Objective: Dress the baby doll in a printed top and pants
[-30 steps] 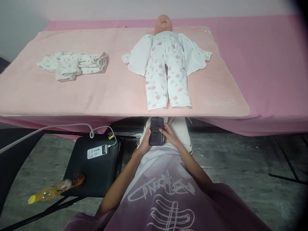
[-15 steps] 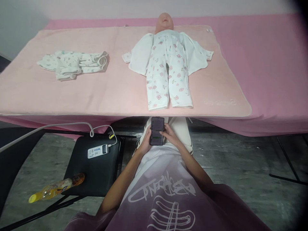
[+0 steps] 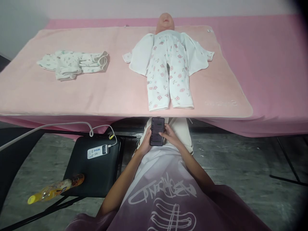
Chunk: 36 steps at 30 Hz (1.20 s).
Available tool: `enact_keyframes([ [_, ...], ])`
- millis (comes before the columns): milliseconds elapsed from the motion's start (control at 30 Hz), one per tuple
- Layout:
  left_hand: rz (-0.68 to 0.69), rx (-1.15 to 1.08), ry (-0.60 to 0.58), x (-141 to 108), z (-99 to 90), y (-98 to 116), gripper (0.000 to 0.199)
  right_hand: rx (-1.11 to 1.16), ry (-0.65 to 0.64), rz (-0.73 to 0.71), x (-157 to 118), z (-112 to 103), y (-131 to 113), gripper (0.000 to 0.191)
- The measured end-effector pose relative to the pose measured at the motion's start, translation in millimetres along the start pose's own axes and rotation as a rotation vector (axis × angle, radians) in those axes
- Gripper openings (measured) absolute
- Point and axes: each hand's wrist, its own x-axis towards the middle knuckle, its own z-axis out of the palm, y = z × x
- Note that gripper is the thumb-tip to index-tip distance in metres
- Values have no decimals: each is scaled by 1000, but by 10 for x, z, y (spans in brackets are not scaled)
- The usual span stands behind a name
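Note:
Low over my lap, just below the table edge, a smartphone [image 3: 157, 123] with a lit dark screen is held upright in both hands. My left hand [image 3: 145, 142] is closed round its left side. My right hand [image 3: 170, 134] grips the right edge, its thumb lying on the screen. Beyond the phone, a baby doll [image 3: 165, 21] lies on its back on the table. White printed baby pants [image 3: 157, 83] are laid over its front, and a white baby top [image 3: 141, 53] spreads out at both sides beneath them.
Folded printed baby clothes [image 3: 68, 64] lie left on a peach blanket [image 3: 115, 93] over a pink tablecloth [image 3: 269, 70]. On a black stool [image 3: 96, 173] at my left are a power bank [image 3: 98, 151] with a white cable [image 3: 60, 123] and a bottle [image 3: 56, 189] of yellow drink.
Lines on the phone screen have shifted, and my right thumb sits slightly further left on it. The clothes and doll stay in place.

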Motion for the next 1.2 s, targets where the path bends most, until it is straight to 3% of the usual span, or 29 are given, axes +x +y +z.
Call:
enact_keyframes([
  [167, 1, 4, -6, 14, -38, -27, 61, -5, -22, 11, -17, -14, 15, 72],
  [433, -21, -11, 5, 11, -12, -20, 60, -5, 33, 25, 31, -18, 21, 55],
  [900, -3, 4, 8, 12, -2, 0, 61, -2, 31, 3, 29, 14, 26, 63],
  [1200, -9, -5, 13, 13, -13, -16, 60, 18, 51, 1, 53, 14, 57, 52],
])
